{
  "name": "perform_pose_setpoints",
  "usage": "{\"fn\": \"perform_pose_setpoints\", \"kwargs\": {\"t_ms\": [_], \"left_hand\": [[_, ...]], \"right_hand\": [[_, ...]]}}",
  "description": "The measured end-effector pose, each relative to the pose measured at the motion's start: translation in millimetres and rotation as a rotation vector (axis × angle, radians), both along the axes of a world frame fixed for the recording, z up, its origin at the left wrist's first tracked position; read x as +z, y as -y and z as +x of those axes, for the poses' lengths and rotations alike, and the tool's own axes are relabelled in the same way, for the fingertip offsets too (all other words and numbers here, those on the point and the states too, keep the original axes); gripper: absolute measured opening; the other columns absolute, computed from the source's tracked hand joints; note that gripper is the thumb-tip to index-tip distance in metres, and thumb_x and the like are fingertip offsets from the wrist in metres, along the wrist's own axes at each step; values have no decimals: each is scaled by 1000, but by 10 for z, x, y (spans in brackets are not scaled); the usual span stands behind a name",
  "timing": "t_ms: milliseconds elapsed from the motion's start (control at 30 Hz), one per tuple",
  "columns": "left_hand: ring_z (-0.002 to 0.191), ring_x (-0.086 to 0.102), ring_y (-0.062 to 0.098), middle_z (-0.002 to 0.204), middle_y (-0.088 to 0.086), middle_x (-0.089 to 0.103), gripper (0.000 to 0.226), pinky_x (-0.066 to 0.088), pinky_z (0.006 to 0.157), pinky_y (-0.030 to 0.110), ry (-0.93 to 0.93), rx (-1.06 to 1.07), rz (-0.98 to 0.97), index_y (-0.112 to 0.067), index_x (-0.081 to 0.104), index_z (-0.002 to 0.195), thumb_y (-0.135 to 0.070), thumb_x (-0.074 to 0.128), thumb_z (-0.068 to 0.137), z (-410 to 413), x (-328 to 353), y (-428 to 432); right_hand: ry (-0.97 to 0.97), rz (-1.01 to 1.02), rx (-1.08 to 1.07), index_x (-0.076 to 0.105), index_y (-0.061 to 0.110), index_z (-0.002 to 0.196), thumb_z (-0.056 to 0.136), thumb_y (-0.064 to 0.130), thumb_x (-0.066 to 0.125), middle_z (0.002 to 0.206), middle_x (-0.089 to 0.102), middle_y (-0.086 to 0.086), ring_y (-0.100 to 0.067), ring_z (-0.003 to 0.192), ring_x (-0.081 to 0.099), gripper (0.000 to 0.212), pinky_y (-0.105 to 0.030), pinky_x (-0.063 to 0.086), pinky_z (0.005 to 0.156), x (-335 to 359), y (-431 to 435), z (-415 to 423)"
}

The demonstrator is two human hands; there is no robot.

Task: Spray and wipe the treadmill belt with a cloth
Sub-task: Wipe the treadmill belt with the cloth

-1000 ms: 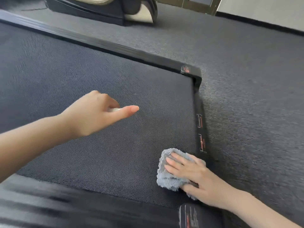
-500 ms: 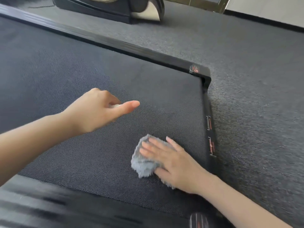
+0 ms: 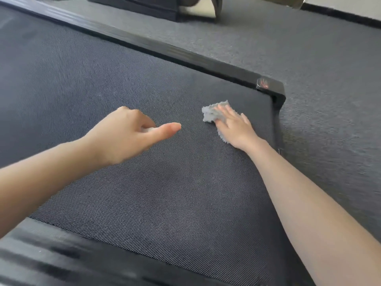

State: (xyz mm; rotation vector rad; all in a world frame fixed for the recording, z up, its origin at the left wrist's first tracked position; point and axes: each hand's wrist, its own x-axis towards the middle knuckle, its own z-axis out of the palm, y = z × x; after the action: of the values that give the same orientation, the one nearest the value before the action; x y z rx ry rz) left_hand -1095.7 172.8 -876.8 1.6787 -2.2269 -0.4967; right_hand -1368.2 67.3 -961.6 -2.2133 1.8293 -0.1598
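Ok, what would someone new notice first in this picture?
The pale grey cloth stands out on the dark treadmill belt, pressed flat under the right hand near the belt's far right corner. The left hand hovers mid-belt, thumb out, curled round a small white object.

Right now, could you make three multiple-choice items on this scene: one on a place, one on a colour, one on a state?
1. Where is the cloth?
A) on the treadmill belt, near its far right corner
B) in a bucket
C) on a chair

2. What colour is the cloth?
A) red
B) light grey
C) yellow

3. How does the right hand meet the cloth?
A) it hovers above it
B) it squeezes it in a lifted fist
C) straight fingers press it flat on the belt

Answers: 1 A, the belt's weave surrounds it; 2 B, its pale grey pile shows; 3 C, the fingers lie extended over it.
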Motion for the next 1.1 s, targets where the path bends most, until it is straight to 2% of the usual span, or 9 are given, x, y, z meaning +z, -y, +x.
{"fn": "perform_pose_setpoints", "kwargs": {"t_ms": [300, 433, 567, 633, 733, 800, 900, 1000, 1100], "left_hand": [[56, 62, 21, 54, 10, 64, 94, 56, 73, 39, 64, -24, 46, 2, 58, 61, -87, 29, 67, -419, -48, 194], [68, 62, 30, 56, 7, 56, 77, 41, 59, 30, 115, 23, -26, -6, 48, 51, -78, 37, 78, -740, -104, 396], [69, 56, 34, 57, 8, 47, 68, 34, 59, 31, 127, 68, -67, -8, 42, 51, -66, 41, 87, -867, -226, 481], [71, 55, 34, 58, 7, 47, 66, 36, 62, 32, 124, 64, -51, -9, 42, 52, -65, 42, 88, -904, -262, 493], [75, 61, 32, 61, 5, 55, 73, 47, 71, 34, 130, 50, 52, -9, 52, 56, -75, 38, 84, -974, -231, 526], [70, 65, 29, 61, 6, 61, 78, 52, 75, 35, 111, 42, 106, -9, 58, 58, -79, 36, 81, -1021, -206, 540], [64, 58, 30, 56, 6, 53, 74, 42, 60, 32, 71, 52, 8, -7, 47, 50, -74, 40, 83, -1047, -211, 467], [59, 48, 32, 51, 8, 42, 69, 32, 54, 31, 39, 39, -78, -9, 36, 46, -71, 36, 77, -970, -273, 341], [59, 54, 31, 53, 9, 51, 74, 45, 59, 31, 31, 48, -15, -4, 44, 51, -72, 32, 76, -825, -295, 312]], "right_hand": [[40, -14, -29, 12, 31, 149, 101, 36, 30, 158, 5, 10, -5, 145, 0, 52, -35, -2, 118, -2, -230, -243], [30, -19, -63, 12, 29, 150, 101, 36, 30, 158, 6, 10, -3, 144, -1, 52, -37, -1, 119, -2, -289, -357], [58, -33, -72, 13, 28, 150, 101, 37, 30, 158, 7, 10, -3, 144, -1, 52, -37, -2, 119, 1, -316, -348], [69, -40, -71, 15, 29, 149, 101, 36, 30, 158, 7, 10, -3, 144, 0, 51, -37, -2, 118, 5, -324, -348], [79, -48, -77, 15, 29, 149, 102, 34, 31, 157, 9, 10, -4, 144, 0, 50, -37, -2, 118, 22, -348, -342], [75, -46, -82, 15, 28, 149, 102, 34, 30, 157, 9, 10, -4, 144, 0, 50, -37, -3, 118, 11, -346, -333], [67, -52, -92, 15, 27, 150, 101, 36, 30, 158, 9, 10, -3, 144, -1, 51, -37, -3, 118, -34, -322, -343], [71, -41, -93, 15, 27, 150, 101, 37, 28, 158, 9, 9, -2, 144, -1, 52, -37, -4, 118, -63, -298, -367], [57, -17, -111, 15, 25, 150, 101, 37, 27, 158, 8, 7, -4, 144, -2, 52, -38, -4, 118, -10, -297, -312]]}}
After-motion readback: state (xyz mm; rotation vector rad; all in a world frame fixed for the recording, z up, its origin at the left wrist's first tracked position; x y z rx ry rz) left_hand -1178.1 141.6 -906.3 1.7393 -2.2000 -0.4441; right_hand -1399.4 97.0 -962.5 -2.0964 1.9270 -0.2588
